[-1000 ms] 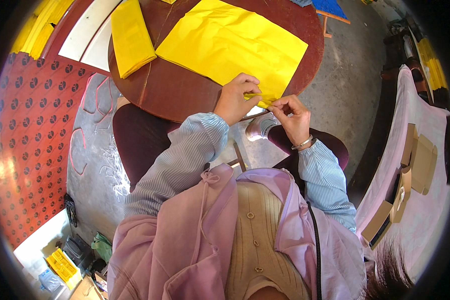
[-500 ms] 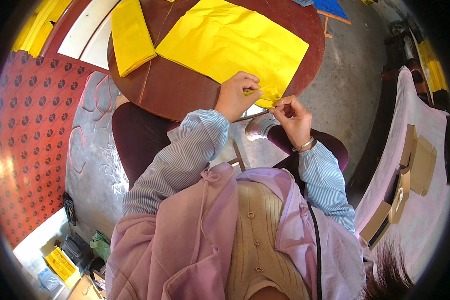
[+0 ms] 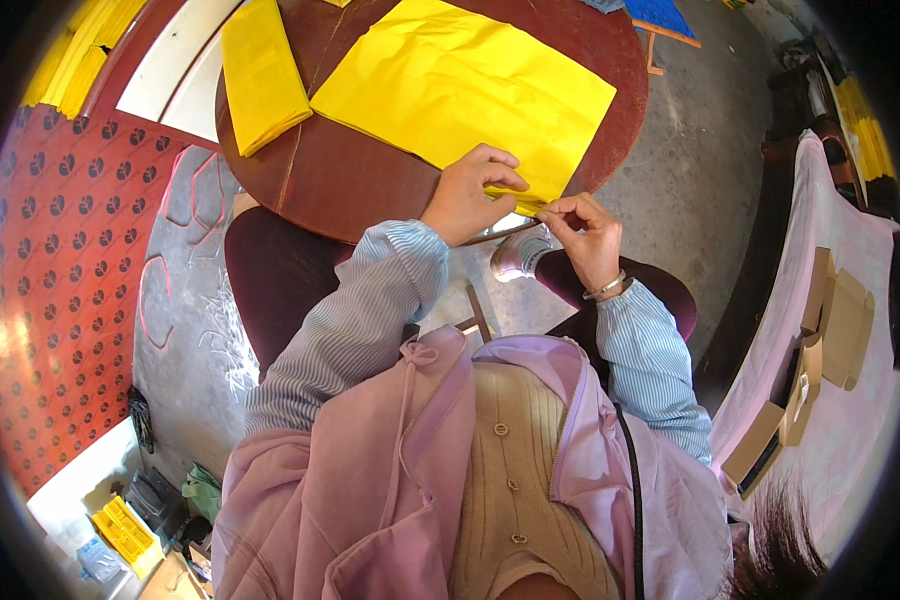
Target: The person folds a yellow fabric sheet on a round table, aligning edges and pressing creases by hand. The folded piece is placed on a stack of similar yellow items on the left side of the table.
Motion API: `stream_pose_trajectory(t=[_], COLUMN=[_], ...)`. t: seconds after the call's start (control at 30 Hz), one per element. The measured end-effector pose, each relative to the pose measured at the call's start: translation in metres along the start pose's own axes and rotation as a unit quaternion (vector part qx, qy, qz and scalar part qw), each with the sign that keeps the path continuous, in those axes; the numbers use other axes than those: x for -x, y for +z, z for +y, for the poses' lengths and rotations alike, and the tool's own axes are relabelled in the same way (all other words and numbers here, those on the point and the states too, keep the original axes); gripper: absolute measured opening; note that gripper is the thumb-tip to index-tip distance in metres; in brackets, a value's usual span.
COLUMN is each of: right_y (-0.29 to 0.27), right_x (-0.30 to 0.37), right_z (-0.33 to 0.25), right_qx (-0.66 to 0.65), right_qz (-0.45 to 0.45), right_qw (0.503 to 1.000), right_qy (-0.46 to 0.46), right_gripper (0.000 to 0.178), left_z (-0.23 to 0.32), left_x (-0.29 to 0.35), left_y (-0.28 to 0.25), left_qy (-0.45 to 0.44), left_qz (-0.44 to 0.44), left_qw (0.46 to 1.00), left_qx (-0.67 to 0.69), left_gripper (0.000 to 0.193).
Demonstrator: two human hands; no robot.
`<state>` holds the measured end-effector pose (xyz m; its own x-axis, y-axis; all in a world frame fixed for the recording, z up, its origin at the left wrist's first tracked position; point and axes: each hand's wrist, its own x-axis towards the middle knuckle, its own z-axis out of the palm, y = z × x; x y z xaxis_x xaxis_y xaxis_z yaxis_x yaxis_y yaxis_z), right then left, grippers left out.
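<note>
Fingertips (image 3: 545, 214) of the right hand (image 3: 592, 240) are forming a closed grip on the near corner of the creased yellow sheet (image 3: 470, 85), which is lying on the round brown table (image 3: 360, 165) beside a folded yellow bundle (image 3: 262, 80), that corner sitting by the rim. Just left of it, the left hand (image 3: 468, 198) is showing a half-open grip, thumb and forefinger parted, though whether it is touching the sheet I cannot tell. Handling this well is probably calling for a light, steady pinch, with the edge straight and unwrinkled.

Makeshift workroom, apparently
Concrete floor (image 3: 705, 140); round table (image 3: 360, 170) bears yellow sheeting (image 3: 470, 85); cardboard boxes (image 3: 846, 330) lie on pink cloth (image 3: 840, 220).
</note>
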<state>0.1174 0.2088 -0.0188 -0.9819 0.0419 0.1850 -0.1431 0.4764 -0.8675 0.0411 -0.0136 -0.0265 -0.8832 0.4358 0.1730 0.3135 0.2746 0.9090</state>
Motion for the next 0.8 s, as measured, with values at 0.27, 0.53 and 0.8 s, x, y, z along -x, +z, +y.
stream_pose_trajectory(t=[0.27,0.53,0.8], right_y=[0.001,-0.003,0.000], right_x=[0.000,0.002,0.001], right_z=[0.002,0.002,0.002], right_qx=[-0.014,0.017,0.007], right_qz=[0.011,-0.007,0.002], right_qw=[1.000,1.000,1.000], right_qy=[0.005,-0.025,-0.012], right_gripper=[0.017,0.017,0.015], left_z=[0.001,-0.002,-0.005], left_x=[0.001,-0.003,-0.001], left_y=[0.012,0.013,0.008], left_qy=[-0.028,-0.063,-0.032], left_qz=[0.045,0.050,0.028], left_qw=[0.999,0.997,0.999], left_qx=[-0.008,0.020,0.017], left_gripper=[0.019,0.015,0.014])
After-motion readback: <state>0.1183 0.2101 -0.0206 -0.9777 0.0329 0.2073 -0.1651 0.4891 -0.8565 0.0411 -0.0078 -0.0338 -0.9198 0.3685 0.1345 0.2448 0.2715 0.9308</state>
